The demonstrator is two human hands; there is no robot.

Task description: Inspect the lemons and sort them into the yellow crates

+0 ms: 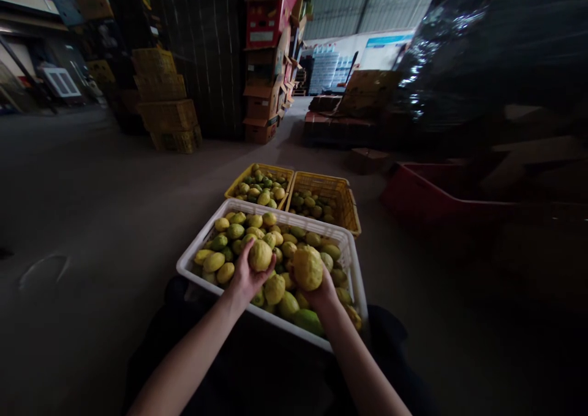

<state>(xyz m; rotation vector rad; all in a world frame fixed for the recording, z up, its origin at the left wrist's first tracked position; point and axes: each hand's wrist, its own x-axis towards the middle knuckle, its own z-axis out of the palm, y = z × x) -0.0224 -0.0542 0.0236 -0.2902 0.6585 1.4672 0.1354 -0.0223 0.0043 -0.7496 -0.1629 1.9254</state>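
Note:
Right in front of me stands a white plastic crate [202, 284] filled with yellow and green lemons [288, 304]. My left hand [245, 279] is closed round a yellow-green lemon [260, 255], held above the fruit in the crate. In my right hand [324, 290] is a larger, bumpy yellow lemon [307, 268], also above the crate; its fingers are partly hidden behind the fruit. The two held lemons are apart from each other. A large green fruit [308, 321] lies at the crate's near side.
Beyond the white crate are two yellow crates, the left one [231, 189] fuller of lemons than the right one [342, 203]. A red bin [427, 189] stands to the right. Stacked yellow crates [168, 116] and cardboard boxes [260, 106] rise farther back.

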